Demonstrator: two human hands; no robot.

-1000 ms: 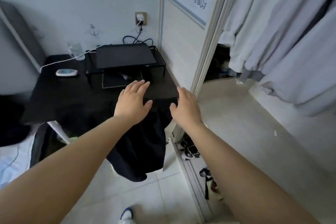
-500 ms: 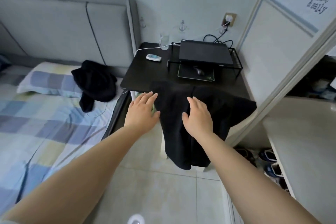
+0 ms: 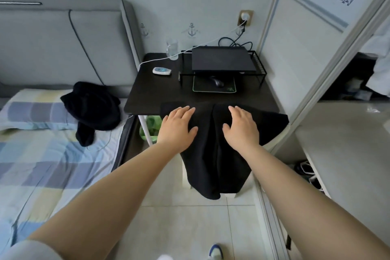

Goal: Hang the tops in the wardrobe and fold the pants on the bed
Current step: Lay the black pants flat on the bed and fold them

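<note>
I am reaching for the black garment (image 3: 213,154) that is draped over the front edge of the black side table (image 3: 152,91), so I judge the step in hand to be the pickup of the next piece of clothing; I cannot tell yet whether it is a top or pants. My left hand (image 3: 178,125) and my right hand (image 3: 240,126) are both spread flat, fingers straight and apart, gripping nothing. They are hovering over or just touching the cloth where it is bending over the table edge; I cannot tell which.

The garment is lying directly under both palms and is hanging down toward six o'clock from them, almost to the floor tiles. My left hand is sitting at its nine o'clock edge, my right hand nearer its middle, with a fold running between them.

A second dark garment (image 3: 92,110) is lying crumpled on the bed (image 3: 42,164), at nine o'clock from my left hand and well apart. The wardrobe (image 3: 341,95) is standing open at three o'clock.

Next, I think, I am needing to curl my fingers into the cloth and lift it clear of the table without dragging the mouse (image 3: 216,81) or the cable at twelve o'clock.
</note>
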